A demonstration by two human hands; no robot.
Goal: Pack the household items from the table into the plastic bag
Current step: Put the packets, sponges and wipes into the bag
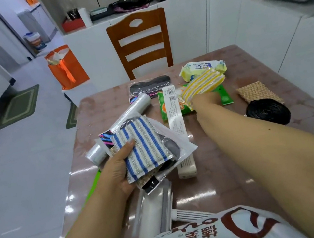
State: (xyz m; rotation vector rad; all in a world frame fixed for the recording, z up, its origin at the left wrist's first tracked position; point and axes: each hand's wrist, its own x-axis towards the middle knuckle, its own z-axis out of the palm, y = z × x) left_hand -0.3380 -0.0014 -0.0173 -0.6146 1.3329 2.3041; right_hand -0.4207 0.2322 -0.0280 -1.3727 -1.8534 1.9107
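Gripping a blue-striped scrub pad stacked on clear packets, the left hand hovers above the worktop, while the right hand reaches to the far side and closes its fingers on a yellow-striped scrub pad lying over a green packet. At the near edge lies the white plastic bag with red print, beside a black coil

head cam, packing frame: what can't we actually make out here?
- Plastic bag, head view: cut off by the bottom edge; its opening cannot be seen.
- Right hand: fingers hidden under the yellow striped cloth, so its grip is mostly inferred.
- Stack under the blue striped cloth in the left hand: mostly covered, contents unclear.
- White tube: print too small to read.
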